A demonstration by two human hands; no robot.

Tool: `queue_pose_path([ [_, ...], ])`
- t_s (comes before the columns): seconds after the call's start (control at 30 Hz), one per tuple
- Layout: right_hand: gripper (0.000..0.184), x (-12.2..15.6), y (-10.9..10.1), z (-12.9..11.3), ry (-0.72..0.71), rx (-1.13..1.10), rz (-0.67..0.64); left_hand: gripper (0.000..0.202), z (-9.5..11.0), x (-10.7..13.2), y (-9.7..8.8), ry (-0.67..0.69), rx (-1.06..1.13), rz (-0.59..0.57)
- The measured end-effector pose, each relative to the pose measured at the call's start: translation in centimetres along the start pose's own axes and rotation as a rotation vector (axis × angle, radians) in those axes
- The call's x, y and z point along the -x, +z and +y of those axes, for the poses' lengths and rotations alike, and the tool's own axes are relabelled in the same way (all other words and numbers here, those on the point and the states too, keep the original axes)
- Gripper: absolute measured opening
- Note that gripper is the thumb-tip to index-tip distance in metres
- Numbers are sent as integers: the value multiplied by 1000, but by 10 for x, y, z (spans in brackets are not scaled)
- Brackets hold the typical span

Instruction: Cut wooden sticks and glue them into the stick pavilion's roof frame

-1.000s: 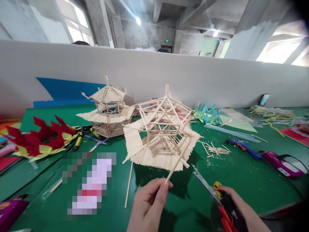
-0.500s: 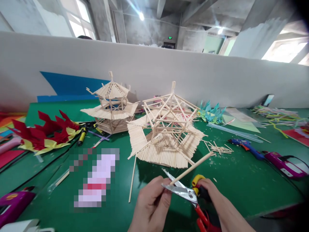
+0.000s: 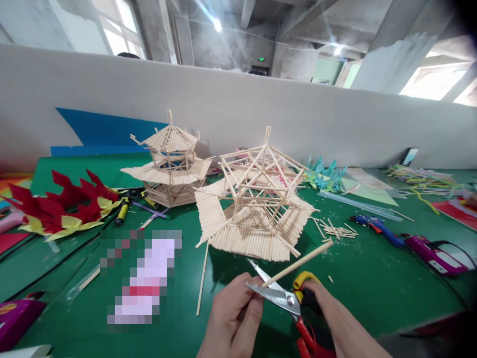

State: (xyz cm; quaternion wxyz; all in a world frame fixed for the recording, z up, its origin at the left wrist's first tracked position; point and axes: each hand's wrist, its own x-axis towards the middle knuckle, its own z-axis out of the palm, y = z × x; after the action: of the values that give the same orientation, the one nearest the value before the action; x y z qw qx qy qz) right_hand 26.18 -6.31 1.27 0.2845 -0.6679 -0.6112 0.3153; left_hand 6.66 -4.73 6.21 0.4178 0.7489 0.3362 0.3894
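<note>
My left hand [image 3: 236, 313] pinches the near end of a thin wooden stick [image 3: 298, 262], which slants up to the right. In my right hand [image 3: 320, 303] is a pair of scissors [image 3: 278, 294] with red, yellow and black handles. Their blades stand apart around the stick, close to my left fingertips. Just beyond my hands stands a pavilion model [image 3: 257, 214] built of wooden sticks, its upper roof an open frame and its lower roof covered. Part of my right fingers is hidden behind the handles.
A second stick pavilion [image 3: 170, 171] stands behind to the left. Short cut sticks [image 3: 339, 228] lie right of the nearer model, with a blue glue gun [image 3: 376, 228] beyond. A red and yellow paper crown [image 3: 70, 206] sits at left. A pale partition [image 3: 223, 104] closes the back.
The scissors and both hands stay nearly in place around the stick, whose far end dips slightly. The whole view has shifted a little.
</note>
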Motion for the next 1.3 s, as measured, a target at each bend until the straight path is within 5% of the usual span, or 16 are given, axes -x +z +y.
queue_pose_path([
  [0.2,53,42,-11,-23,-79,82,-19,14,-5,2,-2,144,-112,-39],
  [0.33,42,51,-17,-39,-6,74,-114,15,-8,4,2,247,-163,-5],
  [0.53,36,46,-11,-38,32,44,-101,12,-9,5,10,362,-344,237],
  [0.67,29,46,-6,-35,5,25,-81,16,-15,5,14,396,-385,231],
  [0.83,41,44,-7,-36,-9,4,-95,18,-18,5,15,444,-419,237],
  [1.3,38,37,-8,-34,-27,22,-68,16,-2,-4,7,195,-69,-17],
])
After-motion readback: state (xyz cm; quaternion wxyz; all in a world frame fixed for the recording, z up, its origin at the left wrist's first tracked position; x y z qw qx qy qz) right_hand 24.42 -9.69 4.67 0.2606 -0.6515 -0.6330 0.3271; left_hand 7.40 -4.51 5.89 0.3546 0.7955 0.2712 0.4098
